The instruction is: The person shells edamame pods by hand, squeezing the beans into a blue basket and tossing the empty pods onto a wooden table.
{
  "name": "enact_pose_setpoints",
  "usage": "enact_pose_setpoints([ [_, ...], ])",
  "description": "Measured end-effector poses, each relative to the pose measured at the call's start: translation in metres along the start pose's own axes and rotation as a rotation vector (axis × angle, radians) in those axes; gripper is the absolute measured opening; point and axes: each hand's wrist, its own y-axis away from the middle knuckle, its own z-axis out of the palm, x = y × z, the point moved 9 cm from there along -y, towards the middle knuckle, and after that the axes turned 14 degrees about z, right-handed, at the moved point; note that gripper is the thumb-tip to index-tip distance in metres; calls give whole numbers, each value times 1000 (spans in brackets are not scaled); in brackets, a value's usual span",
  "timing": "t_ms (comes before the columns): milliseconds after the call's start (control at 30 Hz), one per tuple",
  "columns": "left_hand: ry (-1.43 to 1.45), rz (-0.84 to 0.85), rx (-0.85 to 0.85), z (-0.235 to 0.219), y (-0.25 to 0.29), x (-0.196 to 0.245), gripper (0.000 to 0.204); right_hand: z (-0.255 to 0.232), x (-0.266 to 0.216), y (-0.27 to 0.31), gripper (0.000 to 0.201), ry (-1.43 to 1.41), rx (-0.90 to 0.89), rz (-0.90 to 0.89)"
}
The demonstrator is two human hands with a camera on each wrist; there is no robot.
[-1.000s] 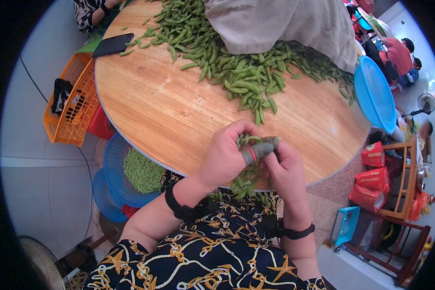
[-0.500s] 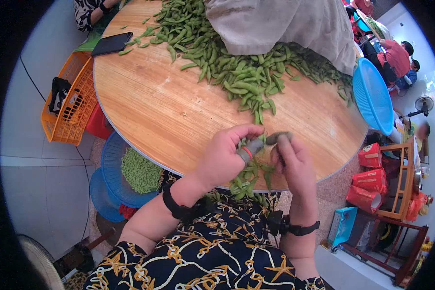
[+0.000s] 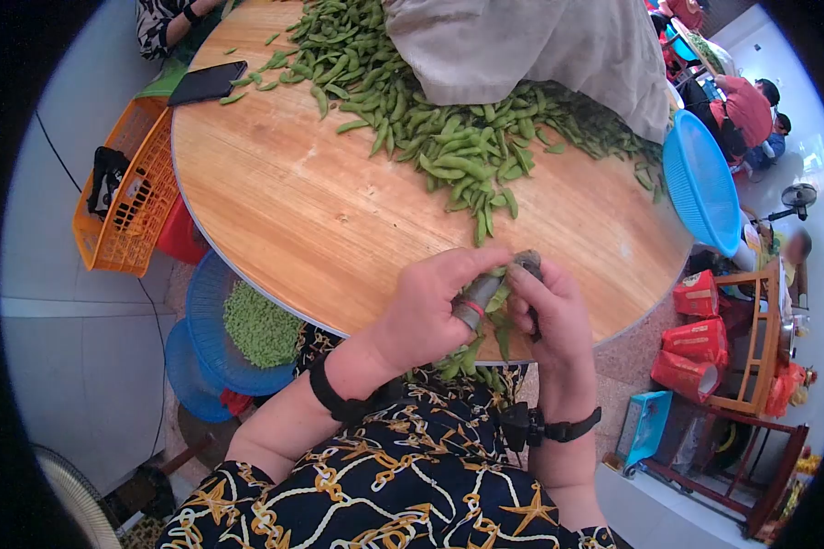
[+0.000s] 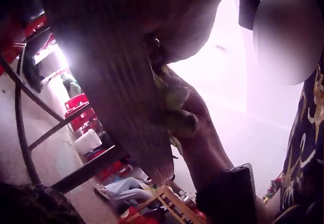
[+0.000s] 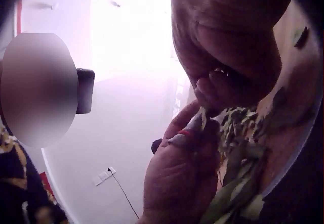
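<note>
Over the near edge of the round wooden table, the left hand holds green pods between its curled fingers; its thumb wears a grey cover with a red band. The right hand, its fingertips also covered in grey, meets it and pinches at a pod; the exact grip is partly hidden. In the right wrist view both hands touch around a pod. Below the hands lie more pods. A large heap of pods spreads farther back, partly under a beige cloth.
A phone lies at the table's left. Shelled beans fill a blue basket below the left edge. An orange crate stands left, a blue basket right. Other people are in the background.
The right hand moved away from the left hand, then came back against it. The pods held between the hands have shifted, and the view has drifted slightly.
</note>
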Motion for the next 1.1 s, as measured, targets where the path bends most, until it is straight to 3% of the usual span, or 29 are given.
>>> enact_pose_setpoints([
  [33,0,1,0,0,-1,2,38,1,1,0,14,-72,-14,11],
  [100,194,-195,77,-1,1,-8,34,0,2,-2,14,-60,2,-13],
  [233,191,-197,-30,5,1,-5,36,-2,2,-3,15,98,59,-3],
  [300,63,9,-22,7,-4,8,38,-1,3,-1,15,74,83,-31],
  [367,27,76,-66,8,-5,17,39,-5,1,1,15,49,106,-60],
  [433,-9,143,-111,9,-5,25,40,12,19,-2,14,-435,-277,194],
  [567,6,178,-125,10,0,27,37,24,24,2,12,-618,-474,271],
  [633,-24,166,-120,8,1,24,36,12,10,0,12,-328,-210,133],
  [667,-68,35,-42,-2,0,13,34,0,-3,0,14,-91,-27,8],
  [700,-113,-94,36,-12,0,0,32,1,-9,-3,14,-92,-27,10],
  [733,-112,-96,34,-15,-2,-5,32,-5,-26,-3,16,164,118,-113],
  [800,55,-482,140,-26,12,-45,28,-12,-47,-4,23,616,421,-306],
  [833,58,-477,140,-26,14,-48,28,-12,-40,-7,23,617,425,-310],
  [900,-264,-187,-50,-23,4,-33,21,15,-34,-2,27,1149,461,-475],
  [933,-263,-186,-48,-24,6,-31,21,21,-27,2,27,1196,388,-425],
  [967,-217,-183,-248,-7,10,-27,18,18,-33,9,27,1199,388,-426],
  [1000,-168,-178,-448,9,16,-21,16,31,-18,13,27,1270,17,-347],
  [1033,-167,-175,-447,7,16,-16,16,46,-3,26,26,1313,-355,-259],
  [1067,-2,-221,-569,20,22,-12,15,33,-13,23,27,1219,-247,-60],
  [1100,164,-268,-691,32,31,-7,14,32,-16,17,27,1221,-242,-63],
])
